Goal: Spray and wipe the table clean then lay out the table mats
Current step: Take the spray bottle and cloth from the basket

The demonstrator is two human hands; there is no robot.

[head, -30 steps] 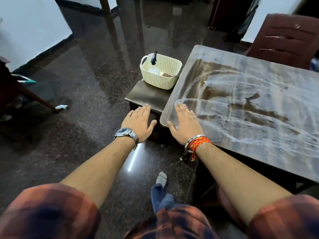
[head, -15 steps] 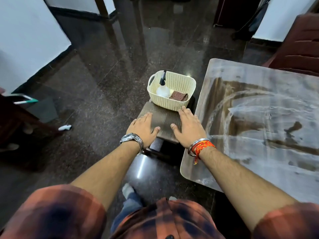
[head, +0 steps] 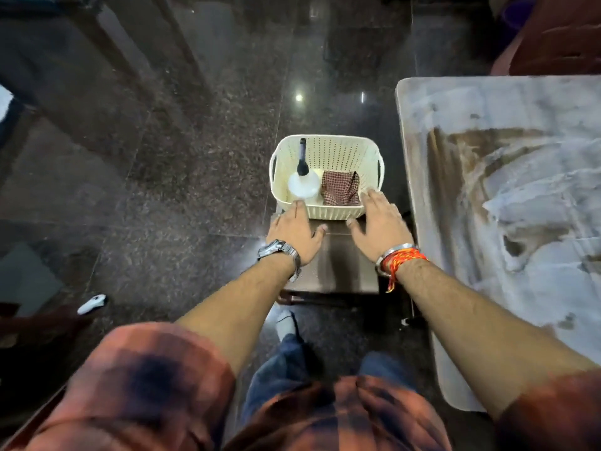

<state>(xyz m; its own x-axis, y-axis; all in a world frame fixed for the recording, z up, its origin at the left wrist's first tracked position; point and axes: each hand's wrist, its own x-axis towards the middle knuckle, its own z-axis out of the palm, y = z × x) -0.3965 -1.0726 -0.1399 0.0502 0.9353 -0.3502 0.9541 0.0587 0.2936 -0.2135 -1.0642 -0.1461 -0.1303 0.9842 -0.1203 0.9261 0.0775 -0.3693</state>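
**Both hands arrive at the basket, nothing picked up yet**

- Left hand and right hand reach forward side by side, fingers straight and spread, neither holding anything.
- Left fingertips sit at the near rim of the cream basket, just in front of the spray bottle. Right fingertips sit at the rim's near right corner, beside the checked cloth. Cannot tell whether they actually touch the plastic.
- Bottle and cloth both lie inside the basket, which stands on the low stool just left of the table.
- Table top carries a streaky white film; judged not yet wiped clean. Table mats not in view.

Change over the last second:
- A second back, the right hand lies on the table's near corner and the left hangs over the stool.
- Half a second back, both are flat above the stool, short of the basket.
- Now both are at the rim, and the view has swung to centre the basket.

Reading: the person is turning from the table to fetch supplies, most likely the bottle or cloth.
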